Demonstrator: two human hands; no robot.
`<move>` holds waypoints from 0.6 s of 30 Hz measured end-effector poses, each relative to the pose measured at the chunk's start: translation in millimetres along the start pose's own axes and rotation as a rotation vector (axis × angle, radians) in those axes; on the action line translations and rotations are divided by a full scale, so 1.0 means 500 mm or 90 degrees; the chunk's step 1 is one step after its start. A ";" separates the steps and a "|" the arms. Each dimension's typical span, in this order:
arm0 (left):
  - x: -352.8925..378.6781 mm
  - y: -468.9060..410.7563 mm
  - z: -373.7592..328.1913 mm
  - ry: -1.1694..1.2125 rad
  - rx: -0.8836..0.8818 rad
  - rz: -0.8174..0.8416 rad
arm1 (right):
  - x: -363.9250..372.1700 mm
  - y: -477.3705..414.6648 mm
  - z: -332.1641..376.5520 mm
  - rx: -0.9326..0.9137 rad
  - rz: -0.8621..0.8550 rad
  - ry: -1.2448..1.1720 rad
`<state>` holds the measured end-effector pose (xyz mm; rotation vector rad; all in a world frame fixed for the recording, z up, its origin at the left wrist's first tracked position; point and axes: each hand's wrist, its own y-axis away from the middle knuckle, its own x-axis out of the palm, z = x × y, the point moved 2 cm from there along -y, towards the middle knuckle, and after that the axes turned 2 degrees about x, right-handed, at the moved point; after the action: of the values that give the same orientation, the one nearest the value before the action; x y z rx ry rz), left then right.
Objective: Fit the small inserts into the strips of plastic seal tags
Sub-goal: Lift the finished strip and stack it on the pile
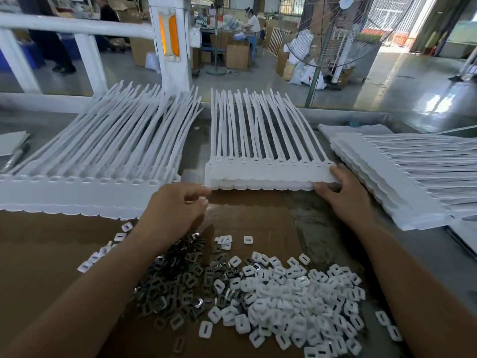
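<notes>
A stack of white seal tag strips (268, 174) lies in the middle of the bench, tails pointing away from me. My right hand (343, 192) grips the stack's right front corner, thumb under the edge and fingers on top. My left hand (175, 208) hovers just off the stack's left front corner with fingers curled; whether it holds anything I cannot tell. Below the hands lie a heap of small white plastic inserts (296, 298) and a heap of dark metal inserts (180, 275) on a brown cardboard sheet (51, 254).
A larger pile of tag strips (98, 161) lies at the left, and another pile (402, 177) lies at the right with tails pointing right. A white railing (77, 29) and a floor fan (343, 29) stand behind the bench. People work far back.
</notes>
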<state>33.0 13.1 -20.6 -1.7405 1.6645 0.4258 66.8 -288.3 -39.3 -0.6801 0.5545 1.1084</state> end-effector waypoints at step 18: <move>-0.025 0.006 0.057 -0.341 0.021 -0.100 | -0.025 0.035 -0.007 -0.008 0.006 0.077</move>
<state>34.5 41.5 -33.4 -1.5443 1.1397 0.7126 45.9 -293.6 -36.6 -0.7599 0.6550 1.0847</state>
